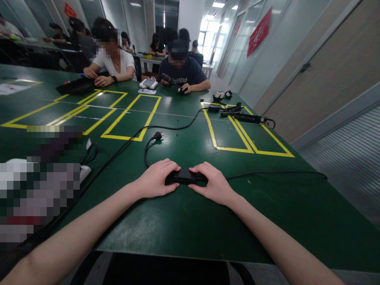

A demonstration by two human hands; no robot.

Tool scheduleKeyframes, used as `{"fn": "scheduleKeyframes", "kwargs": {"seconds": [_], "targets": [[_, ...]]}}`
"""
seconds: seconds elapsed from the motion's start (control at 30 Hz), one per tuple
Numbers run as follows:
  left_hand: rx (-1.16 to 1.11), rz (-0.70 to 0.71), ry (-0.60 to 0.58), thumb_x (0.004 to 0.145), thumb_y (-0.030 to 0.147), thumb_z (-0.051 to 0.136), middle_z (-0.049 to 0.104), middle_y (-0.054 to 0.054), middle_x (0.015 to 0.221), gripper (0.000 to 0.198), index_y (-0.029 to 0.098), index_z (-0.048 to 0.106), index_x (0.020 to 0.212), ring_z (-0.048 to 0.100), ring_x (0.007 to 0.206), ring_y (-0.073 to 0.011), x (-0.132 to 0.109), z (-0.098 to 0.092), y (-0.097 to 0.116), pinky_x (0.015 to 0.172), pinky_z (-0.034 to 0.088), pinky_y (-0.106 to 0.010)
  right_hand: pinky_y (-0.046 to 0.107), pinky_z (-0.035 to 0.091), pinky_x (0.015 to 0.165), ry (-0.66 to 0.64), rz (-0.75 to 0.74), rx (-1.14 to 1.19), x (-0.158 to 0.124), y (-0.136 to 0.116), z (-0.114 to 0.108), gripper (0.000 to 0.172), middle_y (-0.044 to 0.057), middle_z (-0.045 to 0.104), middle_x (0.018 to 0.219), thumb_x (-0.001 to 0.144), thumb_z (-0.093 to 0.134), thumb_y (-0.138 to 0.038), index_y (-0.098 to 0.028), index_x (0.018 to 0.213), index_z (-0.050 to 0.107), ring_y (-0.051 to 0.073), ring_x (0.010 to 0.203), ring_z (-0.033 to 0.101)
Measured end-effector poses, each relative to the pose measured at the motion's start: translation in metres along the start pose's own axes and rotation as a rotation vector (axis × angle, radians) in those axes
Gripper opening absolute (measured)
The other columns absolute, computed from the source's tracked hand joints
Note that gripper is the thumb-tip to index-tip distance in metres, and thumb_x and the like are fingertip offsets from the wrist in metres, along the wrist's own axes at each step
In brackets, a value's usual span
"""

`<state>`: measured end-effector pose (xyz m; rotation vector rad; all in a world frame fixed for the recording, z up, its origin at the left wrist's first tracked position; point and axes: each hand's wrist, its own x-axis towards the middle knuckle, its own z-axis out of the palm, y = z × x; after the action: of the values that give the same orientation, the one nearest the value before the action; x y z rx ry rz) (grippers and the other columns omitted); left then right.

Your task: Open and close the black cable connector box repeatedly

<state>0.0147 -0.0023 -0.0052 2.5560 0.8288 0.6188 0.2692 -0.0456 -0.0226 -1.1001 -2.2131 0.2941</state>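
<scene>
A flat black power adapter (184,175) lies on the green table (184,221) just in front of me. My left hand (156,179) curls around its left end, fingers closed on it. Its right end is gripped by my right hand (212,183), also with closed fingers. A black cable (276,172) runs off to the right from the adapter. Another black cord curves up from near my left hand to a plug (157,136) lying on the table.
Yellow tape rectangles (130,114) mark the table. Black tools and cables (237,113) lie at the far right. A white device (149,83) sits near two seated people across the table. A blurred patch covers the left side. The table's right edge drops to the floor.
</scene>
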Motion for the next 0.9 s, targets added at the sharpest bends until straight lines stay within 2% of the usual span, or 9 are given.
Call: {"fn": "scheduleKeyframes", "kwargs": {"seconds": [0.13,0.27,0.43,0.6,0.73,0.83,0.9], "targets": [[0.099,-0.007,-0.020,0.079,0.017,0.066,0.068,-0.006,0.099,0.027,0.020,0.058,0.104,0.065,0.091,-0.0249,0.0021,0.0012,0.0026,0.080,0.052,-0.036,0.041,0.056,0.077,0.010,-0.019,-0.057,0.0004,-0.0073,-0.0008,0.032,0.010,0.075,0.101,0.087,0.073,-0.026,-0.019,0.117,0.067,0.026,0.088,0.067],[0.170,0.016,-0.028,0.081,0.017,0.066,0.068,-0.004,0.092,0.022,0.020,0.058,0.100,0.064,0.087,-0.0244,0.0020,0.0003,0.0014,0.079,0.049,-0.035,0.041,0.056,0.079,-0.035,-0.028,-0.043,0.0011,-0.0102,-0.0019,0.033,0.010,0.075,0.101,0.090,0.070,-0.030,-0.020,0.122,0.066,0.026,0.090,0.067],[0.152,0.055,-0.028,0.091,0.027,0.066,0.069,-0.004,0.089,0.013,0.020,0.061,0.100,0.064,0.083,-0.0225,0.0012,-0.0012,0.0012,0.076,0.046,-0.033,0.040,0.054,0.078,-0.052,-0.071,-0.063,0.0017,-0.0053,-0.0021,0.028,0.009,0.075,0.100,0.093,0.072,-0.032,-0.020,0.118,0.066,0.026,0.089,0.067],[0.189,0.091,-0.033,0.099,0.040,0.063,0.066,-0.003,0.084,0.022,0.020,0.069,0.107,0.062,0.078,-0.0218,0.0006,-0.0041,0.0023,0.073,0.043,-0.033,0.038,0.052,0.072,-0.057,-0.099,-0.113,0.0014,-0.0065,-0.0069,0.020,0.009,0.075,0.093,0.099,0.066,-0.034,-0.018,0.110,0.068,0.024,0.082,0.064],[0.194,0.104,-0.032,0.101,0.044,0.061,0.067,-0.004,0.084,0.027,0.020,0.071,0.108,0.062,0.077,-0.0210,0.0008,-0.0059,0.0019,0.073,0.043,-0.033,0.039,0.054,0.075,-0.064,-0.095,-0.103,0.0024,-0.0093,-0.0087,0.020,0.009,0.076,0.097,0.099,0.065,-0.035,-0.020,0.111,0.069,0.024,0.084,0.065],[0.193,0.105,-0.030,0.101,0.044,0.061,0.068,-0.004,0.085,0.028,0.020,0.072,0.108,0.064,0.079,-0.0214,0.0008,-0.0053,0.0015,0.075,0.045,-0.034,0.040,0.057,0.081,-0.022,-0.128,-0.040,0.0029,-0.0088,-0.0078,0.024,0.010,0.077,0.106,0.099,0.066,-0.034,-0.020,0.118,0.069,0.025,0.091,0.069],[0.172,0.101,-0.020,0.100,0.043,0.062,0.071,-0.005,0.090,0.028,0.020,0.072,0.110,0.066,0.082,-0.0218,0.0002,-0.0043,0.0014,0.077,0.047,-0.034,0.039,0.058,0.080,-0.005,-0.142,-0.013,0.0024,-0.0076,-0.0077,0.025,0.010,0.078,0.105,0.099,0.066,-0.034,-0.020,0.119,0.069,0.024,0.089,0.069]]}}
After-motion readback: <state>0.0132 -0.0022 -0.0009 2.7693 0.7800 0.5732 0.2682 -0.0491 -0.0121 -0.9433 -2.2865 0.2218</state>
